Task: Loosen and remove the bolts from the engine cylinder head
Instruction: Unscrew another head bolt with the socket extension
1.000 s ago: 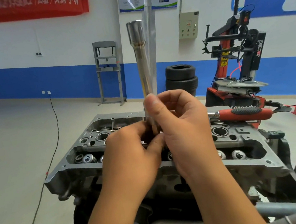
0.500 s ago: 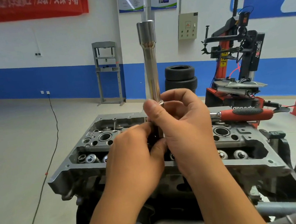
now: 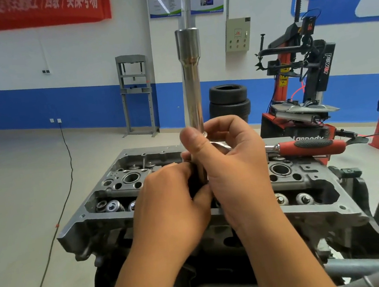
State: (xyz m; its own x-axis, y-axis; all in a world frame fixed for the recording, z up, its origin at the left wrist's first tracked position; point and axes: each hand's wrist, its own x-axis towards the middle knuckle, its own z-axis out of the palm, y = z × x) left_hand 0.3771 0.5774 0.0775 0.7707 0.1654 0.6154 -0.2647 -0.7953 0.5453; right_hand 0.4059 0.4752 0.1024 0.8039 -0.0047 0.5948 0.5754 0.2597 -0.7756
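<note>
while both hands meet above the middle of the grey cast-metal engine cylinder head [image 3: 113, 228], a long polished steel socket extension [image 3: 192, 90] stands upright between them, its wider cup end at the top and its shaft running down into the fingers. the right hand [image 3: 232, 169] grasps the lower part of that shaft, thumb pressed against its near side and the other fingers curled round the far side. the left hand [image 3: 175, 205] is curled just beside it and touching it, its fingertips pinching something dark at the bottom end of the shaft; what that piece is cannot be told, since the hands hide it.

the cylinder head sits open-topped on a stand in front of the person, its round bores and small shiny valve tops visible in the recesses to the left and right of the hands. whether any bolt remains in the part covered by the hands cannot be seen. a ratchet wrench with a red and black handle [image 3: 314, 147] lies across the far right edge of the head, its metal end pointing toward the right hand.

further back, a stack of two black tyres [image 3: 228, 100] stands on the pale floor by the blue and white wall, a red and black tyre-changing machine [image 3: 301, 85] rises to the right, and a grey steel press frame [image 3: 136, 95] stands against the wall to the left. a black cable [image 3: 67, 174] trails over the floor from a wall socket.
</note>
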